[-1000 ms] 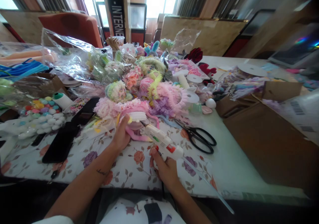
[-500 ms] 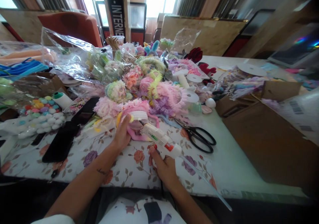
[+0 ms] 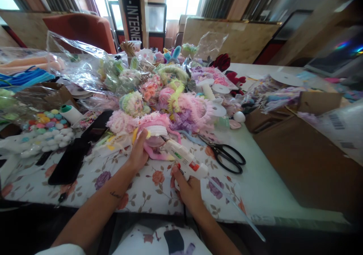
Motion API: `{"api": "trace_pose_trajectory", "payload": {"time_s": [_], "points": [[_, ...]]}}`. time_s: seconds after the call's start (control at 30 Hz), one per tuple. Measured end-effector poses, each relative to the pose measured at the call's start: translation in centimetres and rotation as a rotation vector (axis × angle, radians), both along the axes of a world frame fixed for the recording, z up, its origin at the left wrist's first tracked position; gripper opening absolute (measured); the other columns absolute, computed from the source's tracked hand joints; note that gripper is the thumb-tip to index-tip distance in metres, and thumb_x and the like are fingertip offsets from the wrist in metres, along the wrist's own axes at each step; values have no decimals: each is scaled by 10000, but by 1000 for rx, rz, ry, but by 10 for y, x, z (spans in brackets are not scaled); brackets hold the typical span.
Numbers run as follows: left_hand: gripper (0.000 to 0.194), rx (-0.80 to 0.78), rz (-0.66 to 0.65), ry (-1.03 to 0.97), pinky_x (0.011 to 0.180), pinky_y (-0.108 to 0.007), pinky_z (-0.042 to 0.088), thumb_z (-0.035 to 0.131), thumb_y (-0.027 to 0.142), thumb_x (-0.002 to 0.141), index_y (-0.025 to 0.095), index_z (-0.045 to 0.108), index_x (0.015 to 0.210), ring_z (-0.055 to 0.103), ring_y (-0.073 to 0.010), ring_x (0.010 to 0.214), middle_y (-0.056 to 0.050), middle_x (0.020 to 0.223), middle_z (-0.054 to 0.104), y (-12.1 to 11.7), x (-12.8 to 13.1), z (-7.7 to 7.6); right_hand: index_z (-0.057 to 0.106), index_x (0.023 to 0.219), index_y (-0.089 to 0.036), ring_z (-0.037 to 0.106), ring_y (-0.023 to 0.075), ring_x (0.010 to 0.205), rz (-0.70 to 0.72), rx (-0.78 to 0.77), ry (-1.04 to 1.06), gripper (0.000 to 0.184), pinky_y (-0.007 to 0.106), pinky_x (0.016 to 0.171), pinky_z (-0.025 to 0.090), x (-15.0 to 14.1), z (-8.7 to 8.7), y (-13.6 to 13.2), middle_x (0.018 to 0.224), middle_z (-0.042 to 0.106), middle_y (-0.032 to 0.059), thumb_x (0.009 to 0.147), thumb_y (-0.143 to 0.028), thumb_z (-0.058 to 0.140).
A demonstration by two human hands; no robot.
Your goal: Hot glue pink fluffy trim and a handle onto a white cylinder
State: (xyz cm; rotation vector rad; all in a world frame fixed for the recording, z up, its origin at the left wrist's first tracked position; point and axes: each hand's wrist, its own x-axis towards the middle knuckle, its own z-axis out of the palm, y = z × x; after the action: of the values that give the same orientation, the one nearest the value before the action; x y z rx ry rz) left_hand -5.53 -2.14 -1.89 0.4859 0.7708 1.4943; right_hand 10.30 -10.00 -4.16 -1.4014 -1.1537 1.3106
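Observation:
My left hand [image 3: 138, 151] is closed on the left side of a pink fluffy-trimmed round piece [image 3: 157, 131] with a white band and a clear lower part; its exact kind I cannot make out. A pink and yellow fuzzy strand [image 3: 159, 155] loops below it. In my right hand [image 3: 188, 192] is a white hot glue gun [image 3: 184, 158], gripped by its handle. The gun's nozzle points up-left at the white band, close to it; whether they touch I cannot tell. From the gun's back end a long clear glue stick [image 3: 238, 209] sticks out down-right.
Black-handled scissors [image 3: 228, 158] lie right of the glue gun. A cardboard box [image 3: 312, 160] stands at the right. A black phone [image 3: 66, 162] and a bag of pompoms [image 3: 53, 134] lie left. Behind my hands rises a pile of fluffy trims and flowers [image 3: 167, 92].
The glue gun and my right hand have shifted very slightly to the right, the nozzle drawing a little along the white band. My left hand has barely moved.

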Motion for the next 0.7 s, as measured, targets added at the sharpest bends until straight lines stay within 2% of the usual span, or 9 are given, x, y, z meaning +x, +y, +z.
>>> {"api": "trace_pose_trajectory", "payload": {"time_s": [0.2, 0.37, 0.5, 0.6, 0.7], "points": [[460, -2, 4, -5, 999, -403, 522, 708, 488, 800, 125, 685, 1082, 656, -293, 1141, -123, 1060, 753, 0, -1, 0, 573, 638, -187, 373, 83, 303, -6, -5, 10, 495, 200, 258, 235, 0, 1, 1, 455, 542, -9, 819, -648, 560], [466, -24, 38, 5, 1020, -411, 507, 730, 486, 780, 122, 688, 1068, 653, -294, 1146, -128, 1045, 754, 0, -2, -1, 647, 824, -170, 369, 86, 305, -23, 0, 63, 470, 200, 252, 261, 0, 4, 1, 456, 549, -27, 780, -636, 618], [482, -23, 36, 35, 1010, -446, 512, 737, 509, 763, 133, 688, 1060, 650, -304, 1146, -128, 1037, 754, 1, -4, -5, 656, 895, -163, 334, 68, 280, -72, -84, 153, 462, 197, 243, 260, 1, 8, -2, 485, 535, -55, 769, -607, 646], [425, -10, 55, 41, 995, -429, 527, 752, 475, 756, 171, 695, 1048, 652, -291, 1142, -99, 1029, 756, 3, -7, -10, 670, 910, -165, 407, 89, 308, -148, -36, 169, 449, 214, 290, 340, 16, 9, 1, 502, 556, -48, 748, -584, 670], [402, -2, 62, 30, 987, -417, 536, 728, 473, 781, 198, 691, 1073, 652, -281, 1142, -85, 1040, 754, 5, -8, -14, 688, 922, -155, 480, 103, 386, -307, 111, 65, 438, 223, 368, 391, 52, 12, 9, 587, 648, 6, 733, -550, 700]]}}
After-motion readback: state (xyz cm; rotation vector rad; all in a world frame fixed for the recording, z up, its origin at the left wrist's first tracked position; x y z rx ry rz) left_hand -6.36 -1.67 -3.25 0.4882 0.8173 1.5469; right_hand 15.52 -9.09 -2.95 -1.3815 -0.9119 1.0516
